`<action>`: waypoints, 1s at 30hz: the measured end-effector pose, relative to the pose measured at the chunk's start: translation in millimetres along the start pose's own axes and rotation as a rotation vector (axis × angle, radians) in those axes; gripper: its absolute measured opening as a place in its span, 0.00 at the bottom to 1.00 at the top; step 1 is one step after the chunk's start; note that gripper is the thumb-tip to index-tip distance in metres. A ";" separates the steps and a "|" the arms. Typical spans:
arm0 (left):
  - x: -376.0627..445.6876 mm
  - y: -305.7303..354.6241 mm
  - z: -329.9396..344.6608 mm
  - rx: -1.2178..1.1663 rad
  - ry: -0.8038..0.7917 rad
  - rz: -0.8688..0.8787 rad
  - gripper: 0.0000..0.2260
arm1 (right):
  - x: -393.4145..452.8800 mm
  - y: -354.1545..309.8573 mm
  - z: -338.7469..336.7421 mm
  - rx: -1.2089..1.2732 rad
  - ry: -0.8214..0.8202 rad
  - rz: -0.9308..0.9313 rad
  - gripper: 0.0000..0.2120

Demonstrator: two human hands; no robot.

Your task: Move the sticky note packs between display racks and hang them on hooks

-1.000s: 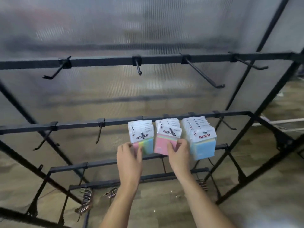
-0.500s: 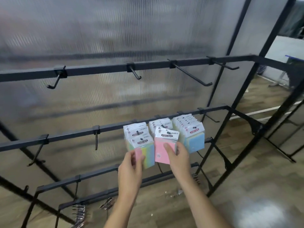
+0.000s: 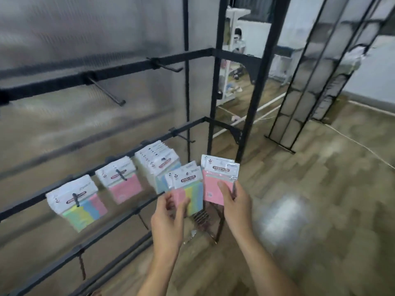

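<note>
We are now carrying packs off the rack: left hand gripping striped packs, right hand at three o'clock gripping the pink pack, both newly unhooked.

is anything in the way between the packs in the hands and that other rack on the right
Nothing visible blocks the way. The left hand grips the multicolour pack and the right hand grips the pink pack, both already off the hooks. Only open wood floor lies between them and the second rack.
</note>
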State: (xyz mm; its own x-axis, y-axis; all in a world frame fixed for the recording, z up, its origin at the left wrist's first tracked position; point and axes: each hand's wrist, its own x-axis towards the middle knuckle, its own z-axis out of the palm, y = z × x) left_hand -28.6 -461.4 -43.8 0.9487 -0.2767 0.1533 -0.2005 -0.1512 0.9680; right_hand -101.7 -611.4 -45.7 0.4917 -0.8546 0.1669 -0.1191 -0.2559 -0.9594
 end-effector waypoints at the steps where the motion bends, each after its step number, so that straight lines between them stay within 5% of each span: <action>1: 0.3 4.5 21.3 -0.013 -0.056 0.005 0.16 | 9.2 9.2 -18.8 -0.016 0.048 0.024 0.08; 8: -8.7 31.3 190.8 0.022 -0.428 0.057 0.10 | 77.3 75.6 -170.0 -0.039 0.363 0.194 0.12; 13: -12.5 65.3 312.8 0.003 -0.539 0.076 0.11 | 122.9 99.2 -271.6 -0.035 0.555 0.235 0.06; 23: -36.1 101.9 549.9 -0.097 -0.858 0.059 0.08 | 199.6 166.5 -435.4 -0.127 0.828 0.347 0.12; 30: 4.8 119.3 735.3 -0.184 -0.983 0.096 0.11 | 339.3 214.4 -525.7 -0.206 0.917 0.370 0.10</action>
State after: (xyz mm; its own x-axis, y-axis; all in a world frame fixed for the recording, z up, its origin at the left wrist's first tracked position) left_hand -227.9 -1178.6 -73.8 0.2907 -0.9534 0.0809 -0.1458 0.0395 0.9885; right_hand -413.9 -1193.8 -75.2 -0.4492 -0.8914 0.0607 -0.3186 0.0963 -0.9430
